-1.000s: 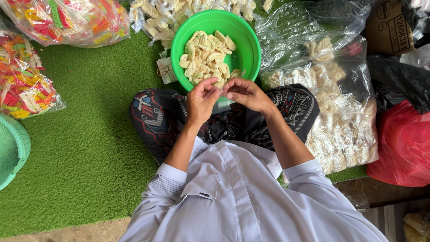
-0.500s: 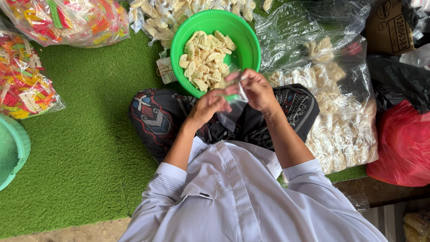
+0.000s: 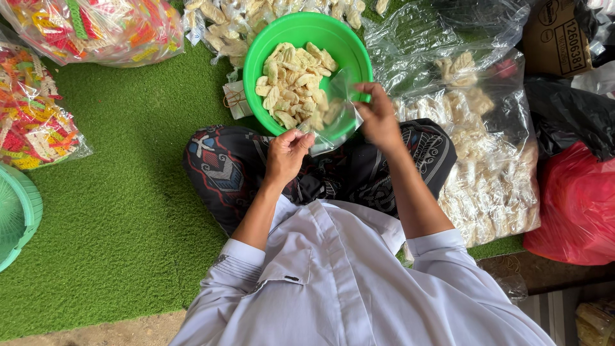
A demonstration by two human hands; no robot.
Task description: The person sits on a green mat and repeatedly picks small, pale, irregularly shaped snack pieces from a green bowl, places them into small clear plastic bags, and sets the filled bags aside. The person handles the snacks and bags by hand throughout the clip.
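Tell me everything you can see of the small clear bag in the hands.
The small clear bag is thin, glossy plastic, see-through, and looks empty. It is stretched between both hands: the left hand pinches its lower corner, the right hand grips its upper edge. It hangs tilted over the near rim of the green bowl of pale crackers.

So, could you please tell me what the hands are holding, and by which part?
Both hands hold a small clear plastic bag over the green bowl: left hand at its lower edge, right hand at its upper edge.
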